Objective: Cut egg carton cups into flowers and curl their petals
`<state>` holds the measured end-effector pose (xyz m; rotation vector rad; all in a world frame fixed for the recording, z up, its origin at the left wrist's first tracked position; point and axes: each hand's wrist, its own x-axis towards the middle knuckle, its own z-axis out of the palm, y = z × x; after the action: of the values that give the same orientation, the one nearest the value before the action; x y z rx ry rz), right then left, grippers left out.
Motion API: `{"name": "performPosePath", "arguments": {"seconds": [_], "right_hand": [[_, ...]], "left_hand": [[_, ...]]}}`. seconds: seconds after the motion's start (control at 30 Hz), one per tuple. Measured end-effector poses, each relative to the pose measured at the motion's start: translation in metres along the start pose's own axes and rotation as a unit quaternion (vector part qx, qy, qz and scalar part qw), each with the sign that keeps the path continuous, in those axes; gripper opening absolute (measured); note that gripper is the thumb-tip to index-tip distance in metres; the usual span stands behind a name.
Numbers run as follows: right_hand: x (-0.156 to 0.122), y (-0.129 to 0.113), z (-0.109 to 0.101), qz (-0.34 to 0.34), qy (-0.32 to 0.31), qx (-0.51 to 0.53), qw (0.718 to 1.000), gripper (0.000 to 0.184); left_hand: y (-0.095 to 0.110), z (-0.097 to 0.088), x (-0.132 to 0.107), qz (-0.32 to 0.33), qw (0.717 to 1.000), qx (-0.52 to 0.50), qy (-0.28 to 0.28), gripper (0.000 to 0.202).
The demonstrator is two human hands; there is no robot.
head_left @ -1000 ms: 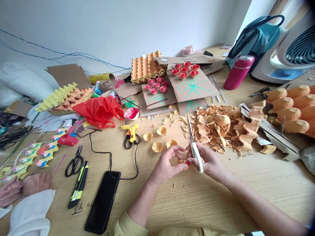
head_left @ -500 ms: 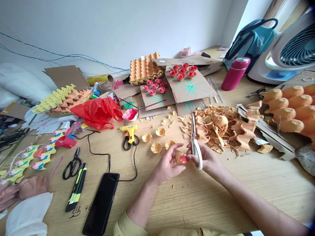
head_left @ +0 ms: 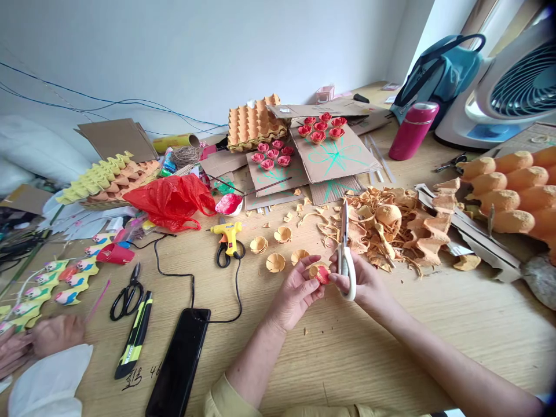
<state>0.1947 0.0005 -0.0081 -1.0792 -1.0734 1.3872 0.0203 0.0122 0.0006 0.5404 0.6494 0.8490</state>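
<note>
My left hand (head_left: 296,292) pinches a small egg-carton flower cup (head_left: 319,271), tan outside and red inside. My right hand (head_left: 364,282) grips white-handled scissors (head_left: 346,255), blades closed and pointing up and away, and its fingertips also touch the cup. Both hands meet above the wooden table (head_left: 391,341). Three plain tan cups (head_left: 277,262) lie just beyond my left hand. A pile of torn carton scraps (head_left: 386,226) sits beyond my right hand.
A yellow glue gun (head_left: 227,234), black phone (head_left: 179,366), utility knife (head_left: 134,336), black scissors (head_left: 125,294) and red bag (head_left: 171,200) lie left. Cardboard with red flowers (head_left: 321,145), a pink bottle (head_left: 412,130), fan (head_left: 512,87) and egg tray (head_left: 512,194) stand behind and right. Another person's hands (head_left: 39,341) rest far left.
My left hand has turned the cup so its red inside shows and raised it slightly. The scissors swung from tilted left to nearly upright.
</note>
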Motion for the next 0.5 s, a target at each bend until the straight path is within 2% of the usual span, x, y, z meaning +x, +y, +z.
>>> {"name": "performPosePath", "arguments": {"seconds": [0.13,0.23,0.3,0.5], "right_hand": [[-0.003,0.005,-0.001,-0.049,-0.011,-0.054,0.997,0.036],[-0.005,-0.001,-0.004,-0.076,-0.034,-0.114,0.99,0.027],[-0.006,-0.008,-0.006,-0.087,-0.046,-0.179,0.979,0.021],[-0.006,-0.011,-0.008,-0.102,-0.081,-0.328,0.936,0.024]], "left_hand": [[-0.004,0.004,0.0,0.03,0.999,0.012,0.031,0.057],[-0.004,0.005,-0.001,0.065,0.996,0.016,0.054,0.055],[-0.002,0.004,-0.001,0.094,0.994,0.012,0.059,0.055],[0.002,0.0,0.001,0.155,0.985,0.012,0.078,0.048]]}}
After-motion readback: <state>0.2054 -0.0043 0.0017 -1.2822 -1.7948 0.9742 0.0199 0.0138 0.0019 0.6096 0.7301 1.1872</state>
